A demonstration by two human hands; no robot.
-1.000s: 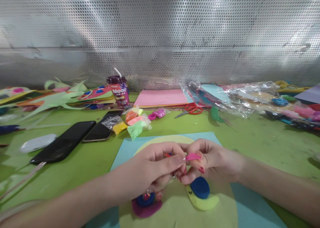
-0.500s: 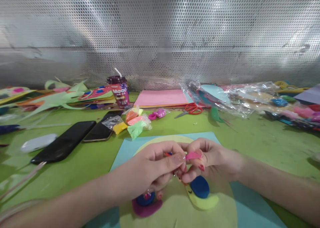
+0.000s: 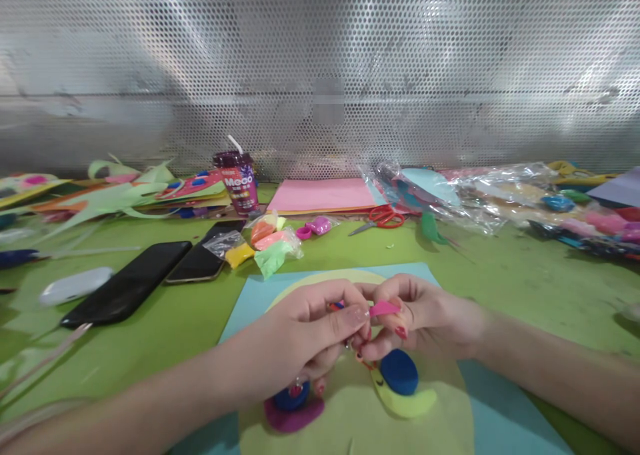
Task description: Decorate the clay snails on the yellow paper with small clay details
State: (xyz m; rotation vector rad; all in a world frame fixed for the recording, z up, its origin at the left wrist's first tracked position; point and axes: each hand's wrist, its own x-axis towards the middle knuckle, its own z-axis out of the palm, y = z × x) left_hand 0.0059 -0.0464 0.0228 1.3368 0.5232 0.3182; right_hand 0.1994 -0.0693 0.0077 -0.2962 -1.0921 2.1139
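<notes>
Over the middle of a yellow paper circle [image 3: 345, 415], my left hand [image 3: 320, 328] and my right hand [image 3: 415, 315] meet fingertip to fingertip. Between them they pinch a small flat piece of pink clay [image 3: 384, 308]; its ends are partly covered by the fingers. Both hands are closed. Below my left hand lies a magenta clay crescent [image 3: 295, 420] with a dark blue disc [image 3: 293, 396] on it, partly hidden. Under my right hand a blue clay oval [image 3: 399, 372] rests on a yellow-green clay crescent [image 3: 410, 402]. The circle sits on a light blue sheet [image 3: 500, 402].
Bagged clay [image 3: 273, 245], red-handled scissors [image 3: 385, 217] and pink paper [image 3: 323, 195] lie beyond the hands. To the left are two phones [image 3: 135, 282], a white case [image 3: 75, 286] and a purple drink cup [image 3: 241, 188]. Plastic-wrapped materials [image 3: 475, 192] lie back right, before a perforated metal panel [image 3: 320, 55].
Almost nothing differs. The fingers of my right hand and the pink clay have shifted very slightly to the left, and both hands keep their pinch.
</notes>
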